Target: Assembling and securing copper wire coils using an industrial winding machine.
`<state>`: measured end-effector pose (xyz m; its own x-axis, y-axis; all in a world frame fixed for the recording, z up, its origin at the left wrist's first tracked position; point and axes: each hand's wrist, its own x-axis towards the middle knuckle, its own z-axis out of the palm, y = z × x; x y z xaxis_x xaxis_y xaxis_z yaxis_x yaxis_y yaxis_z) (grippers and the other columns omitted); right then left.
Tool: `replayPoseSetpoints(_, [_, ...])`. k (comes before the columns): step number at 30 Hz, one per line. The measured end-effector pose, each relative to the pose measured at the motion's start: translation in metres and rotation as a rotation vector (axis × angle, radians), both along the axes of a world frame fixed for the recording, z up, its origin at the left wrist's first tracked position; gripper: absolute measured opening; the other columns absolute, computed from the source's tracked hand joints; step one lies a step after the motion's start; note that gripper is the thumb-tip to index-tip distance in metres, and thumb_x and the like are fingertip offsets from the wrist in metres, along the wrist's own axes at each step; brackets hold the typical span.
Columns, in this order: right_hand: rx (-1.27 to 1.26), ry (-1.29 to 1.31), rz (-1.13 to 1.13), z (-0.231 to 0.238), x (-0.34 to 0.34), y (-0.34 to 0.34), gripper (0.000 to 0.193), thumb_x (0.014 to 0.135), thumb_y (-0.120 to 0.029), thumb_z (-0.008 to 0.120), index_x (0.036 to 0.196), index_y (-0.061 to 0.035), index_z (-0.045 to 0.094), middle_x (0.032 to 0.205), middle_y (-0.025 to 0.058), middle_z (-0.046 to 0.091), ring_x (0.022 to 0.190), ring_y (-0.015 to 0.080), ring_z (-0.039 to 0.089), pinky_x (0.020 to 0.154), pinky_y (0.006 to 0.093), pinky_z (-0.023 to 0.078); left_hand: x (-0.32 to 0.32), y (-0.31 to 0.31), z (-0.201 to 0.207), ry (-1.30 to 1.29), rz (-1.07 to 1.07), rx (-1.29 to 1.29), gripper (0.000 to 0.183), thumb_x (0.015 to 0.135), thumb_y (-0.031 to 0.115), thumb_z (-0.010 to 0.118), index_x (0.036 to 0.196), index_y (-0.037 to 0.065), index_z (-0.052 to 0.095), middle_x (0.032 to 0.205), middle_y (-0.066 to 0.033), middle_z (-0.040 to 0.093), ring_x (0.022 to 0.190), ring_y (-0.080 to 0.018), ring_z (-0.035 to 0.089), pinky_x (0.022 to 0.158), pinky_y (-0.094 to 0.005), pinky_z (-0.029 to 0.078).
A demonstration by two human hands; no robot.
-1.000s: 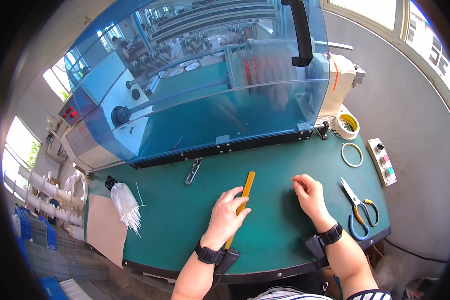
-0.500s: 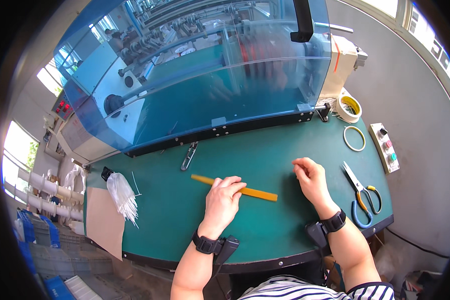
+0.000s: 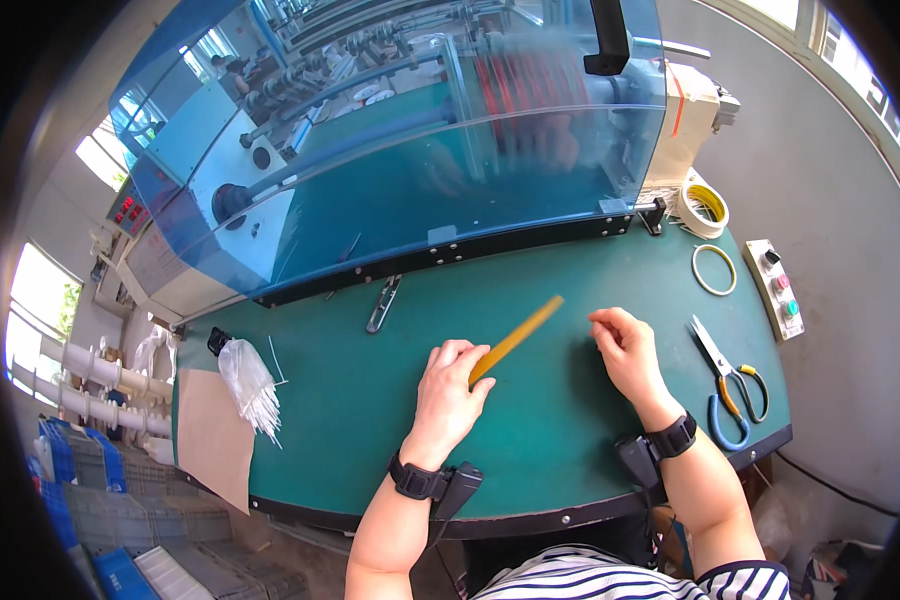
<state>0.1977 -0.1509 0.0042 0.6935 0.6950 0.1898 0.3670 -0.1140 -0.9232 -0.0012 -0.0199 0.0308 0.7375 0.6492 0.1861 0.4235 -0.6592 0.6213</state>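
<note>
Yellow flat strip [image 3: 518, 337]: slanting over the green table [image 3: 340, 420], pointing its long axis forward and rightward from the grasping left hand [image 3: 444, 400], ending near the right hand [image 3: 630, 357], itself curling loosely, apparently holding nothing.

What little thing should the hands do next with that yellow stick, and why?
Maybe the right hand should reach over and steady the far end of the yellow stick. Only the left hand is holding it, the far end sticks out toward the right hand, and no object shows in those curled right fingers.
</note>
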Motion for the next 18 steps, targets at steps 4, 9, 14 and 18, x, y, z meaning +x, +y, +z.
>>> replayPoseSetpoints(4, [0.011,-0.007,0.001,-0.001,-0.001,0.001,0.013,0.086,-0.004,0.056,0.093,0.0040,0.062,0.073,0.0099,0.060,0.063,0.0143,0.057,0.061,0.0268,0.046,-0.003,0.005,-0.009,0.038,-0.027,-0.013,0.024,0.074,0.006,0.071,0.098,0.004,0.069,0.095,-0.0085,0.057,0.095,-0.0249,0.054,0.087,-0.0355,0.045])
replayPoseSetpoints(9, [-0.068,-0.079,0.021,0.000,0.000,0.000,0.012,0.084,-0.007,0.057,0.091,0.0016,0.063,0.076,0.0121,0.060,0.061,0.0206,0.058,0.060,0.0294,0.047,-0.001,0.006,-0.007,0.059,-0.041,-0.051,0.026,0.076,0.005,0.070,0.102,0.005,0.068,0.094,-0.0076,0.057,0.095,-0.0238,0.054,0.087,-0.0340,0.045])
replayPoseSetpoints(14, [-0.074,-0.142,0.029,0.004,-0.002,-0.001,0.012,0.083,-0.007,0.058,0.090,0.0004,0.064,0.076,0.0118,0.060,0.062,0.0233,0.058,0.060,0.0307,0.047,0.000,0.007,-0.014,-0.008,-0.020,-0.075,0.026,0.075,0.007,0.071,0.100,0.007,0.068,0.092,-0.0069,0.059,0.089,-0.0251,0.056,0.083,-0.0358,0.045])
replayPoseSetpoints(18, [-0.077,-0.196,0.030,0.003,-0.001,0.000,0.012,0.082,-0.007,0.058,0.089,-0.0002,0.064,0.077,0.0122,0.060,0.063,0.0246,0.060,0.061,0.0320,0.047,0.001,0.008,-0.017,-0.016,0.008,-0.122,0.026,0.074,0.008,0.071,0.100,0.007,0.067,0.092,-0.0064,0.060,0.089,-0.0248,0.057,0.082,-0.0356,0.045])
